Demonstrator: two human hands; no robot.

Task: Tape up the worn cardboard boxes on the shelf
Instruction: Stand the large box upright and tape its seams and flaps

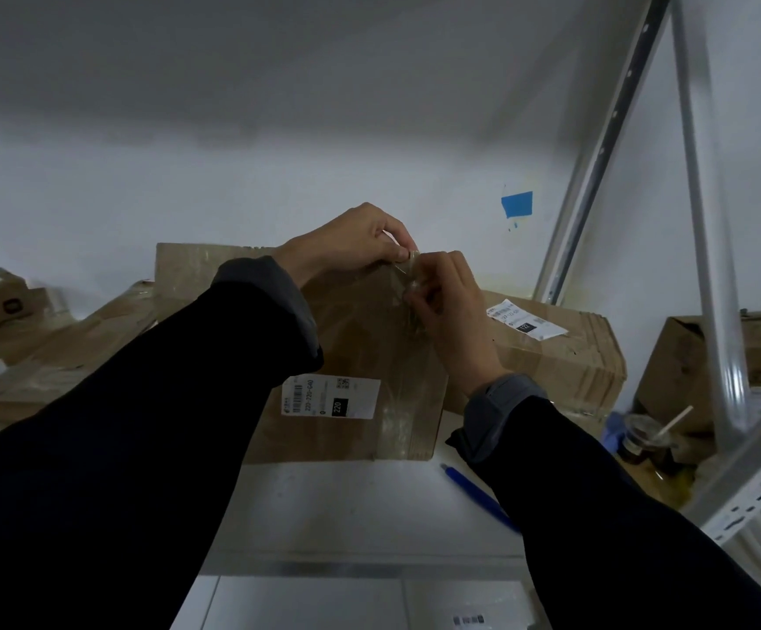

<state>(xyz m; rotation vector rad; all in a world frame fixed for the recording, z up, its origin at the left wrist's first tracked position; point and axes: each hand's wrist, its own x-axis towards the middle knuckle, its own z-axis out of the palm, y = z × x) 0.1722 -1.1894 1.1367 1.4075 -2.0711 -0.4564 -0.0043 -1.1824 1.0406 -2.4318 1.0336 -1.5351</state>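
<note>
Cardboard boxes [360, 356], five; two hands [351, 241] pinch one tape strip [408, 275].

The person's left sleeve [142, 429] hides the middle cardboard box's [360, 338] left part; its label [330, 396] print is unreadable.

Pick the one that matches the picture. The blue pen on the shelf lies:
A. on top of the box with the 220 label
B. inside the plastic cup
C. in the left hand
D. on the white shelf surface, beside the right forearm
D: the blue pen lies flat on the white shelf, in front of the box with the 220 label and partly hidden by the right sleeve.
</note>
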